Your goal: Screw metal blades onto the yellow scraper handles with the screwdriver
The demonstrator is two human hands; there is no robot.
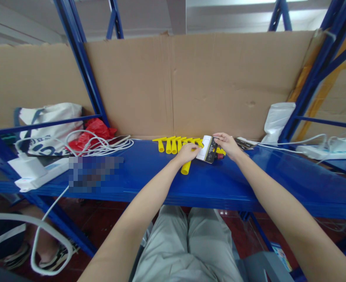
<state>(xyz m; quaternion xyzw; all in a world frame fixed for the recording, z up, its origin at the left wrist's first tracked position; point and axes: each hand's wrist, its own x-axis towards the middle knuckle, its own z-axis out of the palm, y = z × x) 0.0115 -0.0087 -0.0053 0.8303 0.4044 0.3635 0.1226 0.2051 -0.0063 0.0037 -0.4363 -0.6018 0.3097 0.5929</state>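
My left hand [188, 152] is closed, thumb and fingers pinched at the left edge of a black-and-white printed card [210, 150]. A yellow tube-shaped plastic piece [185, 168] sticks out below that hand, wide round end toward me; its upper part is hidden by the fingers. My right hand [226, 144] pinches the card's upper right edge. Behind my left hand, several like yellow pieces [168, 146] stand in a row, each with a thin bar across its top. Something small and dark red [220, 156] shows beside the card, partly covered.
All this is on a blue shelf top [149, 176] backed by a cardboard panel [220, 86]. Coiled white cables [114, 147], a red bag [98, 131] and a power strip [46, 174] lie left. More dark cards [245, 144] and a white pouch [278, 121] are right.
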